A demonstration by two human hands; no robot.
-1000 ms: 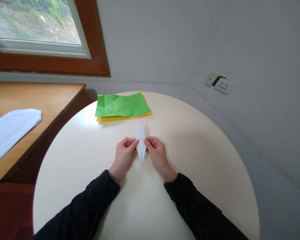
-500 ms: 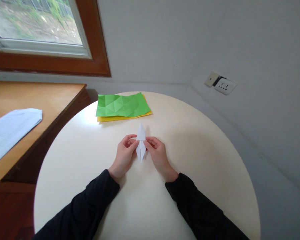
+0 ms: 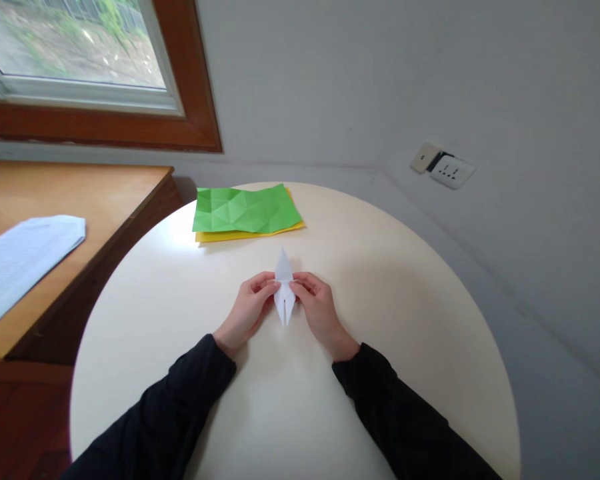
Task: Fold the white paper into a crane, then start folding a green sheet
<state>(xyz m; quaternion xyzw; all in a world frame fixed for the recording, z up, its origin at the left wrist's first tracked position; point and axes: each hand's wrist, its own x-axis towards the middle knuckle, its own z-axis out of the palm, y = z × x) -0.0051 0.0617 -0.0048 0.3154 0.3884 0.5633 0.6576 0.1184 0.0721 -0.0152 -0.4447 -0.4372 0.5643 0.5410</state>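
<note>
A small piece of folded white paper (image 3: 284, 272) is held upright between my two hands, its single point facing away and two narrow split points facing me. My left hand (image 3: 251, 303) pinches its left edge, thumb on top and fingers behind. On the opposite edge, my right hand (image 3: 320, 307) grips it the same way, with the thumb near the middle crease. The fingertips under the paper are hidden. Beyond the hands, a creased green sheet of paper (image 3: 247, 209) lies over a yellow sheet (image 3: 230, 237).
The round white table (image 3: 405, 300) carries the papers. At the left stands a wooden desk (image 3: 115, 190) with white printed sheets (image 3: 35, 247) on it. A wood-framed window (image 3: 195, 80) is above, and a wall socket (image 3: 453, 171) sits at the right.
The two lower points of the white paper show a wider gap between them. Both hands keep their hold, shifted very slightly right in view.
</note>
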